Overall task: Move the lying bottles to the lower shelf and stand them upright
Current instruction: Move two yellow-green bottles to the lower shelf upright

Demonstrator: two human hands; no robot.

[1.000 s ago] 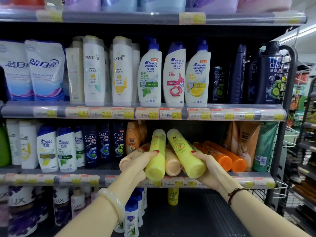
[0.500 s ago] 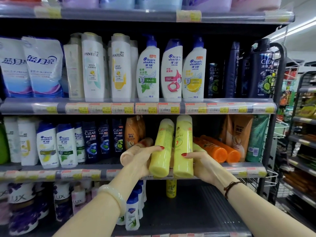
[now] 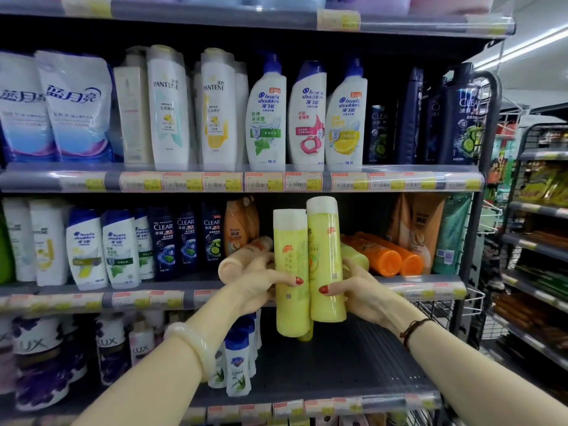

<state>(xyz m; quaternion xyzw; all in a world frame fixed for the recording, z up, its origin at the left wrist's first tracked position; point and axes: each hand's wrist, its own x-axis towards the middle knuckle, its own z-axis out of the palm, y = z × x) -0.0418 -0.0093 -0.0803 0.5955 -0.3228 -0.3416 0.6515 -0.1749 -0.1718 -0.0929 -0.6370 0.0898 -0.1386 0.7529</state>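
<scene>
My left hand (image 3: 258, 287) grips a yellow bottle (image 3: 290, 272) with a white cap, held upright in front of the middle shelf edge. My right hand (image 3: 359, 290) grips a second yellow bottle (image 3: 324, 262), also upright and touching the first. Behind them on the middle shelf lie a peach bottle (image 3: 242, 256), two orange bottles (image 3: 384, 255) and a pale yellow one (image 3: 355, 256), partly hidden by my right hand. The lower shelf (image 3: 338, 370) is dark, with one yellow bottle (image 3: 307, 333) standing at its back, mostly hidden by the held ones.
Small white bottles with blue caps (image 3: 238, 361) stand on the lower shelf's left; Lux bottles (image 3: 40, 358) are further left. Dark Clear bottles (image 3: 186, 241) and brown refill pouches (image 3: 421, 229) flank the lying bottles. Price-tag rails front every shelf. Another rack (image 3: 538, 241) stands right.
Both yellow bottles have been turned from tilted to upright, drawn out from the middle shelf and brought lower, side by side, in front of the shelf edge.
</scene>
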